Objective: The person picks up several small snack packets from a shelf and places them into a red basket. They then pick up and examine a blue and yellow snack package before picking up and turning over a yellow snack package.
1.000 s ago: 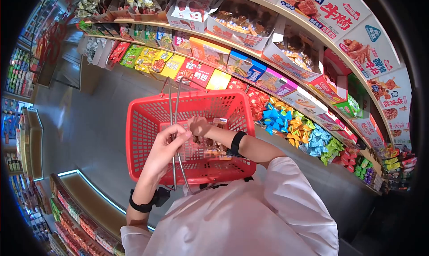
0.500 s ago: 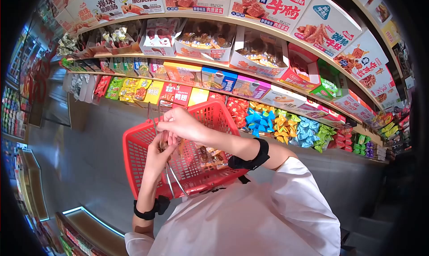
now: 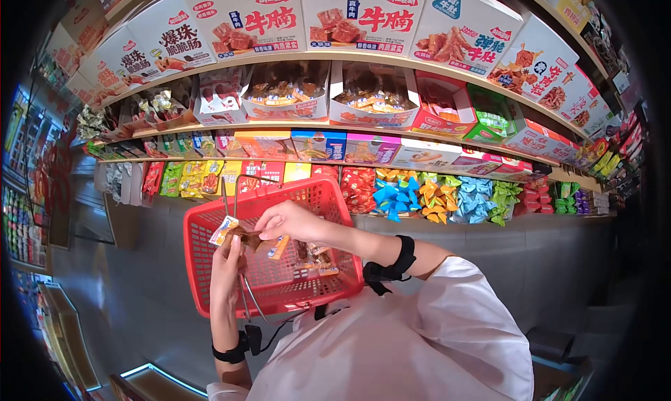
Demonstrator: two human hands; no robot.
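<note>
My left hand (image 3: 225, 267) grips a small brown snack packet (image 3: 246, 239) between thumb and fingers, above the left side of a red plastic shopping basket (image 3: 192, 261). A white, orange and blue printed end of the packet sticks up past my thumb. Pinched fingers of my right hand (image 3: 292, 221) are on the packet's right side. Inside the basket lie several loose snack packets (image 3: 323, 267), one of them with an orange label (image 3: 279, 247). Thin metal basket handles (image 3: 250, 299) pass close to my left wrist.
Ahead stand shelves with open snack boxes (image 3: 374, 97) and large printed cartons (image 3: 360, 16). Blue packets (image 3: 395, 197) and orange packets (image 3: 439, 199) hang over the lowest shelf's front. Grey floor (image 3: 447, 261) extends below. A light-edged display unit (image 3: 154, 380) stands at bottom left.
The view has shifted, so the shelves sit further left and the basket lower. My hands have drawn slightly apart, and the packet between them now shows clearly with its printed end.
</note>
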